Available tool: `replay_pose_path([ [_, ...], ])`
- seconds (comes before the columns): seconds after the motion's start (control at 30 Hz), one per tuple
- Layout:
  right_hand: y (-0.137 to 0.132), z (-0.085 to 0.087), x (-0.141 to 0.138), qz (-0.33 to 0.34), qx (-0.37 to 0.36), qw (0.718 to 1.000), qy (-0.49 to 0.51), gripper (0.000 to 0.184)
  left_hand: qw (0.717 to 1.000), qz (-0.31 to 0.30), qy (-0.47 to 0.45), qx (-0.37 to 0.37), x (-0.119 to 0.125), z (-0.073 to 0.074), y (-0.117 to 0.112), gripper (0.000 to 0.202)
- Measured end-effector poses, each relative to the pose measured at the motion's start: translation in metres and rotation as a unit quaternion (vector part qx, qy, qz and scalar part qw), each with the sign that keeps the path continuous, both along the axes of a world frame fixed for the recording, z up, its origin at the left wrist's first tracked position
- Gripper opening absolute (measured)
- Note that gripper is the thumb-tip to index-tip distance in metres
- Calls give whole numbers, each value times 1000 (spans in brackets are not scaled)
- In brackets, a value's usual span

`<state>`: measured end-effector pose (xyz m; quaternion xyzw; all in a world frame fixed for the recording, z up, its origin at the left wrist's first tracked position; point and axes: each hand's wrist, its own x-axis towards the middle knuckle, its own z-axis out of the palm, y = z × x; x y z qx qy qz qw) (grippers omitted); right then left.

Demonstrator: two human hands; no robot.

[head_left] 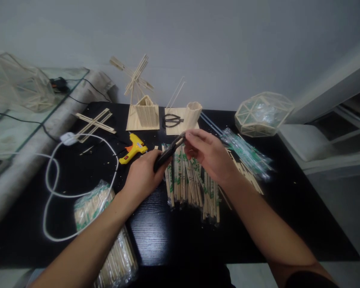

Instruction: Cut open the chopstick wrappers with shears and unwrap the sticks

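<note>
Above the middle of the table, my left hand (145, 170) is wrapped round a dark, slim object (165, 157) that slants up to the right; its exact kind does not show. A short pale piece of wood (179, 141) shows along its far end. My right hand (211, 154) is closed at that end, thumb and fingers bent together, and what lies between the fingertips is hidden. Under both hands lie several wrapped chopsticks (187, 180) in clear and green packaging. To the left of my left hand rests a yellow glue gun (135, 148).
A stick windmill model (146, 116) and a board with a stick cup (193, 115) and black scissors (173, 120) stand at the back. Crossed sticks (96, 123), a white cable (51, 196) and a chopstick pack (117, 256) lie left. A geometric stick frame (262, 114) stands right.
</note>
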<state>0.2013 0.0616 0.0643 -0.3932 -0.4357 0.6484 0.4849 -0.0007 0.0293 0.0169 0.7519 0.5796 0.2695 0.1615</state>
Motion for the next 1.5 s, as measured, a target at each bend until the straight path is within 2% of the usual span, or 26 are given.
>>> replay_pose_path([
  [0.17, -1, 1, -1, -3, -2, 1000, -9, 26, 999, 0, 15, 29, -1, -3, 1, 28],
  [0.4, -4, 4, -3, -2, -22, 1000, -6, 29, 994, 8, 39, 102, -2, -5, 3, 43],
  [1.07, 0, -9, -6, 17, -60, 998, 30, 25, 991, 18, 63, 118, -2, -10, 4, 59],
  [1.5, 3, -12, -2, 37, -56, 997, 22, 26, 990, 15, 79, 120, -2, -10, 5, 59],
])
